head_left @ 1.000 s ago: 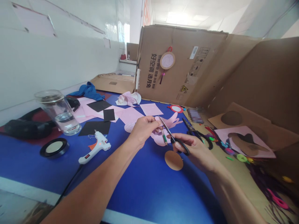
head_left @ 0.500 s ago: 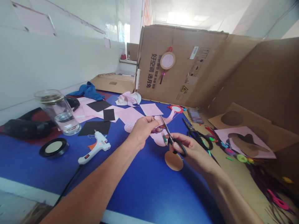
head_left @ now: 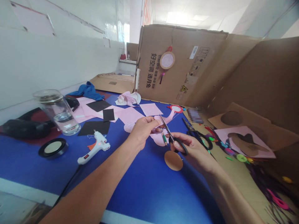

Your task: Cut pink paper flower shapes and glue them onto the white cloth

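Note:
Between thumb and fingers, my left hand (head_left: 146, 127) pinches a small piece of pink paper (head_left: 158, 119). My right hand (head_left: 187, 146) grips black-handled scissors (head_left: 175, 143), their blades up against the edge of that paper. Just below the blades lie a short green pencil (head_left: 164, 139) and a pink paper piece (head_left: 157, 140) on the table. A brown cardboard disc (head_left: 173, 161) rests under my right hand. Beyond the blades sits a red-rimmed round piece (head_left: 176, 109) with a pink strip trailing from it.
A white glue gun (head_left: 95, 147) with a cord lies left of my arm, near a black tape roll (head_left: 53, 148) and a glass jar (head_left: 63, 115) of water. Another pair of scissors (head_left: 198, 135) lies to the right. A cardboard box (head_left: 182, 81) stands behind the blue table (head_left: 140, 193).
The scissor handles have tilted slightly, and the blades look a little closer together at the pink paper. Both hands stay in nearly the same place.

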`<state>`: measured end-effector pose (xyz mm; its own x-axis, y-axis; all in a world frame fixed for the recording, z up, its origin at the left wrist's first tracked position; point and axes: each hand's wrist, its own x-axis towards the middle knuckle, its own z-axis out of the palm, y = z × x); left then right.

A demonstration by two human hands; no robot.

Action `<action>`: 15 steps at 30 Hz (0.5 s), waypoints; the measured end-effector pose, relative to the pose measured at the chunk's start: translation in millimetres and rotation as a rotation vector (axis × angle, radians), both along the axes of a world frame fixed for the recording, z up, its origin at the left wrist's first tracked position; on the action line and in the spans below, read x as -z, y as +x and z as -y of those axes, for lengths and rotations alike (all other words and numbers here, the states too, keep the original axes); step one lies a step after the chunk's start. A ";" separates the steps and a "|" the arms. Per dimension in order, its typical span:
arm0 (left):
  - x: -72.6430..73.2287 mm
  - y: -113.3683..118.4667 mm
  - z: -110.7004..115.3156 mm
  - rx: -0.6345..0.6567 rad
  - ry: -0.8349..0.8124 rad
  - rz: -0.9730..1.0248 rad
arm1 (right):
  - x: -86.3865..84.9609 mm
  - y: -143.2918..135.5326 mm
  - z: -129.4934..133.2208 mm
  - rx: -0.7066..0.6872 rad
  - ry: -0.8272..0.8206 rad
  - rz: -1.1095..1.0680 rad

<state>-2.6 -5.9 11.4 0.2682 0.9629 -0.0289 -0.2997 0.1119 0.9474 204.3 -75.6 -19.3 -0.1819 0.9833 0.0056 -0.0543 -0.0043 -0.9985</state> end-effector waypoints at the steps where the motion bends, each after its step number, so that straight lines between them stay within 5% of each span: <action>1: -0.3 0.0 0.1 -0.003 0.002 -0.005 | 0.0 0.4 -0.2 0.007 0.000 0.008; 15: -1.1 -1.8 -2.8 0.022 0.011 -0.056 | -14.1 -2.8 3.2 0.028 0.030 0.128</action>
